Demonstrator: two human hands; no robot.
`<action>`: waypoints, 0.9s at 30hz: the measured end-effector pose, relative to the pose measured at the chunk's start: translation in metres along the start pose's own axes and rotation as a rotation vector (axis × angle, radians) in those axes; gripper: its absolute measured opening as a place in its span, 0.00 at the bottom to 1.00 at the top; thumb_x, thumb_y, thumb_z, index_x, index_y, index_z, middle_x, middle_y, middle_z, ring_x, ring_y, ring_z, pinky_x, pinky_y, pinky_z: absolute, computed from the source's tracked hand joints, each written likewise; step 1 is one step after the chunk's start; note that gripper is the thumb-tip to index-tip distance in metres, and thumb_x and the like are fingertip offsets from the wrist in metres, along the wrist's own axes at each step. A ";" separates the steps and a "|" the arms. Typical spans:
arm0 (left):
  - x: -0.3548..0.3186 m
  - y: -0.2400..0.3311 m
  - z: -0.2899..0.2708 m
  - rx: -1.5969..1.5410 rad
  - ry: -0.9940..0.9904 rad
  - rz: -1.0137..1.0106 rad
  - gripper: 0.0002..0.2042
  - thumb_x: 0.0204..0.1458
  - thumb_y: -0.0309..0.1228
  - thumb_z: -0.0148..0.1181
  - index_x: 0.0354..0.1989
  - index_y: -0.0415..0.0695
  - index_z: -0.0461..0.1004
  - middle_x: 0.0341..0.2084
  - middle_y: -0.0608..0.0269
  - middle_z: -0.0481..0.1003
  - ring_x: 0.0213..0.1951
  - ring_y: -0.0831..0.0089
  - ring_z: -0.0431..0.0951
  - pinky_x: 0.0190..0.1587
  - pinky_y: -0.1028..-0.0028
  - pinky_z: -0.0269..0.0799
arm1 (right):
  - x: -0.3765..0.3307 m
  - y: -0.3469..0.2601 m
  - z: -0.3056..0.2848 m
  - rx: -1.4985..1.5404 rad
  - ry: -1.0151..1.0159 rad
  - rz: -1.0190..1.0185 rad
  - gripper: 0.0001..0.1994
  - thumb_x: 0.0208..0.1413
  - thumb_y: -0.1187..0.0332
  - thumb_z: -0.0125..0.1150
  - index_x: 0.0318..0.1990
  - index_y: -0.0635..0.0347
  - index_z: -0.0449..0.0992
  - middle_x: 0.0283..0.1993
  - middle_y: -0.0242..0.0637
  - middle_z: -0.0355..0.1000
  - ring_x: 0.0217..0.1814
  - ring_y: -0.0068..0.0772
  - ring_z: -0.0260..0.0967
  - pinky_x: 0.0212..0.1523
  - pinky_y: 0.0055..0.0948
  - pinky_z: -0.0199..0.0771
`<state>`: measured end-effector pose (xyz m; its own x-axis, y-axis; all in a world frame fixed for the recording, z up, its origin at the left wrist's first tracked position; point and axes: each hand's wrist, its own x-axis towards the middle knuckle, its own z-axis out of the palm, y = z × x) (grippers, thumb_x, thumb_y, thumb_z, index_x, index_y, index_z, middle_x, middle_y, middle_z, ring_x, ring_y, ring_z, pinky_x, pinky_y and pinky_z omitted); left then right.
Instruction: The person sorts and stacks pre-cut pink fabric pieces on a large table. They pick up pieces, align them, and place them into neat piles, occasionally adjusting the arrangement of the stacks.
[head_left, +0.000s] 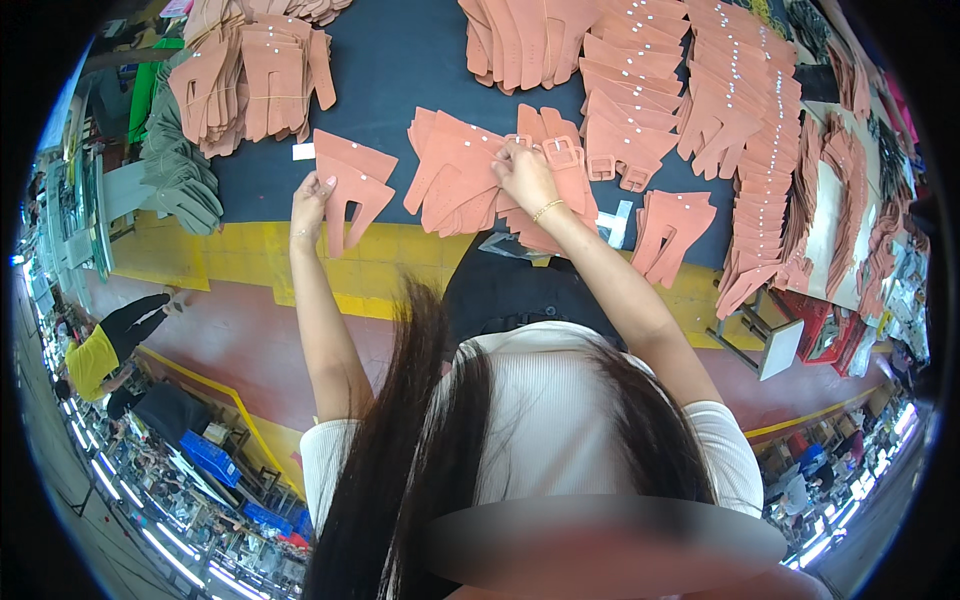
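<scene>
My left hand [312, 205] pinches the left edge of a few flat salmon-coloured leather pieces [358, 185], one with a slot cut in it, near the table's front edge. A small white label [303, 151] lies just above those fingers. At the centre, my right hand [526, 178] rests with bent fingers between a fanned stack of leather pieces [455, 180] and leather straps with covered buckles [562, 152]. Its fingertips touch the stack's right edge; what they grip is hidden. More buckled pieces [603, 168] lie to the right.
The dark table [390, 60] bears tied bundles [270, 85] at back left and long overlapping rows [745, 110] at right. Grey-green pieces [180, 185] hang at the left edge. A small slotted stack [672, 235] sits at front right. A person in yellow [92, 362] is behind on the left.
</scene>
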<state>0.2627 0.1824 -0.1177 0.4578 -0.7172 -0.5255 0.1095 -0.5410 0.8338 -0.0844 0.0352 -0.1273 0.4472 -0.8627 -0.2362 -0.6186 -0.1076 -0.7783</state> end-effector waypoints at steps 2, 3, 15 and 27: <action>0.001 -0.004 0.000 -0.173 -0.064 -0.021 0.11 0.57 0.27 0.58 0.46 0.37 0.72 0.38 0.64 0.76 0.40 0.78 0.74 0.44 0.77 0.68 | -0.001 0.009 0.002 0.014 0.043 -0.023 0.05 0.48 0.73 0.62 0.32 0.64 0.74 0.32 0.48 0.76 0.39 0.51 0.74 0.43 0.42 0.74; 0.004 -0.006 0.002 -0.262 -0.092 -0.034 0.13 0.56 0.28 0.59 0.48 0.38 0.71 0.39 0.64 0.76 0.41 0.77 0.74 0.45 0.77 0.68 | 0.000 0.011 0.002 0.074 0.056 0.023 0.05 0.48 0.73 0.62 0.32 0.64 0.74 0.33 0.49 0.76 0.39 0.51 0.74 0.43 0.42 0.74; -0.009 0.015 0.132 0.693 0.092 0.504 0.16 0.50 0.33 0.63 0.45 0.39 0.75 0.41 0.50 0.71 0.46 0.55 0.72 0.51 0.63 0.68 | 0.016 -0.003 -0.015 0.231 -0.173 0.239 0.07 0.51 0.72 0.62 0.33 0.67 0.74 0.35 0.49 0.77 0.26 0.37 0.78 0.31 0.34 0.77; -0.006 0.025 0.176 0.758 0.160 0.339 0.17 0.44 0.32 0.68 0.42 0.38 0.74 0.36 0.52 0.74 0.41 0.57 0.75 0.45 0.63 0.71 | 0.002 -0.019 -0.016 -0.465 0.066 -0.037 0.15 0.49 0.61 0.66 0.42 0.55 0.76 0.43 0.40 0.68 0.47 0.44 0.69 0.46 0.40 0.71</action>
<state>0.1077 0.0957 -0.1230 0.4848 -0.8538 -0.1897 -0.6515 -0.4973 0.5730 -0.0822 0.0278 -0.1031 0.4415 -0.8821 -0.1640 -0.8337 -0.3358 -0.4384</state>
